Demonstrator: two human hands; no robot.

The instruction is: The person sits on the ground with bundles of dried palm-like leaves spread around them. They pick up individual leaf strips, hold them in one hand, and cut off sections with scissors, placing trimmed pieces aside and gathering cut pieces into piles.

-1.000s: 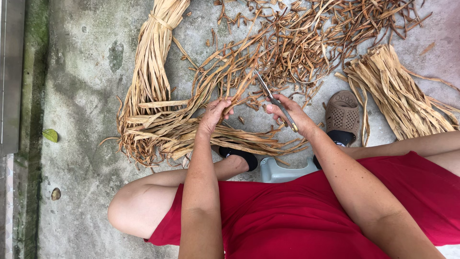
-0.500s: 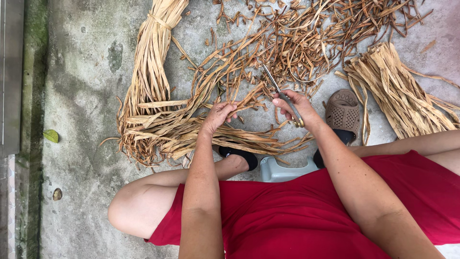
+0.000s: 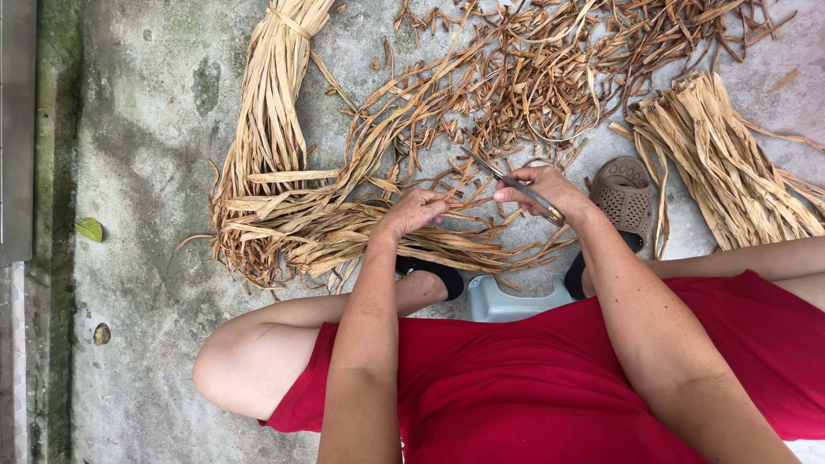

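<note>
Two hands work over dried leaf strips in the one view we have, from the head camera looking down. Our left hand (image 3: 414, 212) is curled narrowly around a few of the dried strips (image 3: 464, 245), pinching them between thumb and fingers. Our right hand (image 3: 541, 187) is closed around the handle of a knife (image 3: 516, 184), whose thin blade points up and away to the left of that hand, its tip among the loose strips. The two hands are near each other but apart.

Beyond both hands a scatter of darker trimmings (image 3: 559, 69) spreads over the concrete floor (image 3: 146, 129). To the left of our left hand lies a long pale bundle (image 3: 271, 112), tied near its far end, its near end fanning out toward the strips we hold. To the right of our right hand sits a second heap of pale strips (image 3: 722, 163), and just beside that hand a brown perforated sandal (image 3: 626, 196). Below the hands a grey plastic stool (image 3: 507, 301) shows between our knees, with red clothing (image 3: 533, 387) nearer still. Far left of the hands a green leaf (image 3: 88, 228) lies on the floor.
</note>
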